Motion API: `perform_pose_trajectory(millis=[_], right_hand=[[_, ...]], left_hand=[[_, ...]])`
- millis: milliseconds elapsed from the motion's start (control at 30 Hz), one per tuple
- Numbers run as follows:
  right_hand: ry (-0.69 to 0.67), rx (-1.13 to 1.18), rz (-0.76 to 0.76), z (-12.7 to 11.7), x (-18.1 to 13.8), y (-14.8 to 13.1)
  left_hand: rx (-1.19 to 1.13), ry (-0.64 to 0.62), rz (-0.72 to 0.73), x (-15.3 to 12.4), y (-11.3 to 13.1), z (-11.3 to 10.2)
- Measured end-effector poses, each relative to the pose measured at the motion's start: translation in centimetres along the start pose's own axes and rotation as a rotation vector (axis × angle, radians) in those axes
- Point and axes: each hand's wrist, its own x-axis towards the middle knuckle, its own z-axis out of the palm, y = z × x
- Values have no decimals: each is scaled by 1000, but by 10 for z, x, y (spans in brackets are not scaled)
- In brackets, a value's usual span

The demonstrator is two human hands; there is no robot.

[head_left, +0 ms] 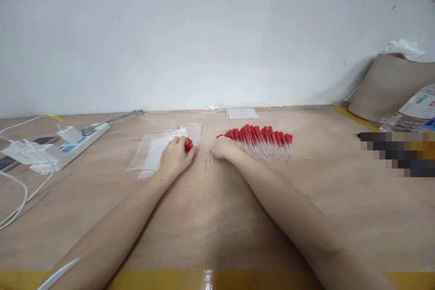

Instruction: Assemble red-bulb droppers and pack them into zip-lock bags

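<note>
My left hand (pixel 175 156) lies on the wooden table (pixel 210 217) with its fingers curled round the red bulbs of a small bundle of glass droppers (pixel 199 148). My right hand (pixel 224 147) is closed on the clear glass tips of the same bundle. Under and left of my left hand lie clear zip bags (pixel 151 152) with a red seal line. A pile of several red-bulbed droppers (pixel 263 141) sits just right of my right hand.
A white power strip (pixel 73 145) with plugged-in chargers and cables lies at the far left. A small clear bag (pixel 242 113) rests near the wall. A beige sack (pixel 390 84) and packets stand at the right. Yellow tape (pixel 210 279) marks the near edge.
</note>
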Motion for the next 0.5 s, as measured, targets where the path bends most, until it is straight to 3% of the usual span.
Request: perform_pose_trajectory(millis=[300, 500], right_hand=[[-11, 83, 2, 3, 2, 0], [26, 204, -107, -19, -4, 14]], left_hand=[[77, 5, 23, 11, -3, 11], [-38, 78, 37, 10, -1, 0]])
